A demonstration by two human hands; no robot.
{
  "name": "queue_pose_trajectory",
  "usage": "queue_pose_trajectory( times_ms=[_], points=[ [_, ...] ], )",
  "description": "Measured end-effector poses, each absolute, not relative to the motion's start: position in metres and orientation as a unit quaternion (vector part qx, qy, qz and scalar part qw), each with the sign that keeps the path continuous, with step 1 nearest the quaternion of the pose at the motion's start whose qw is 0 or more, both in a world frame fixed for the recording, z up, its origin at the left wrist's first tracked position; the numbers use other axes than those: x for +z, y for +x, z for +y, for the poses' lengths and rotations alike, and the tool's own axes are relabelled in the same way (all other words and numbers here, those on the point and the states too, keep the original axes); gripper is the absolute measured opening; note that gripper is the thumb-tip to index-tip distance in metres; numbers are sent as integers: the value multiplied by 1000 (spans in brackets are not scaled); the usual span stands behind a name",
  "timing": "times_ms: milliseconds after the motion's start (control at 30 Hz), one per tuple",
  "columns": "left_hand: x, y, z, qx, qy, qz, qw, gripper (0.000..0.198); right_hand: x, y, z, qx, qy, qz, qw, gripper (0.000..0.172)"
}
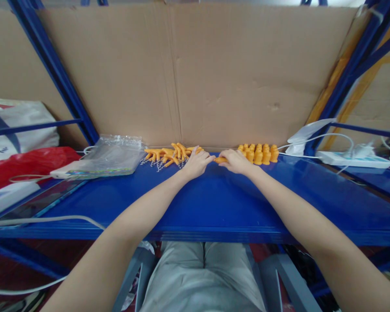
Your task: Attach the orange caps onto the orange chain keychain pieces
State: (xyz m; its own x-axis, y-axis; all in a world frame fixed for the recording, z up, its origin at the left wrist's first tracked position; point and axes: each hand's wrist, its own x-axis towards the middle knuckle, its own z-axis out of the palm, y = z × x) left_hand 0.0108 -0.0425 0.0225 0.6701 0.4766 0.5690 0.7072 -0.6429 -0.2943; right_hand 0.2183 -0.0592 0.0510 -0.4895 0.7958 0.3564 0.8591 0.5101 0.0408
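My right hand (235, 161) is closed around a small orange piece (220, 160), whose end sticks out toward the left. Close beside that end is my left hand (198, 164), its fingers drawn together; what they grip is hidden. Left of and behind my left hand lies a pile of orange branch-like pieces (172, 154) with small silver chains. Just right of my right hand, rows of short orange knobbed pieces (258, 154) stand upright.
On the blue shelf (221, 203), clear plastic bags (113, 156) lie at the left beside a red bag (32, 167). A white power strip (354, 159) with cables is at the right. Cardboard (230, 73) walls the back, between blue posts (56, 71).
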Motion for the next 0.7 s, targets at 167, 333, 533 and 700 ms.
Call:
queue_pose_trajectory(
  times_ms=[167,333,533,700],
  points=[
    [23,14,-43,-242,-872,-349,244,38,52,214,-67,-220,-472,-842,139,25],
    [24,12,-43,-260,-866,-352,242,39,50,214,-64,-217,-459,-849,146,26],
    [25,8,-43,-246,-867,-358,243,44,49,214,-64,-159,-467,-860,129,31],
    [24,11,-43,-245,-869,-355,242,45,53,212,-68,-196,-472,-850,125,24]
  ],
)
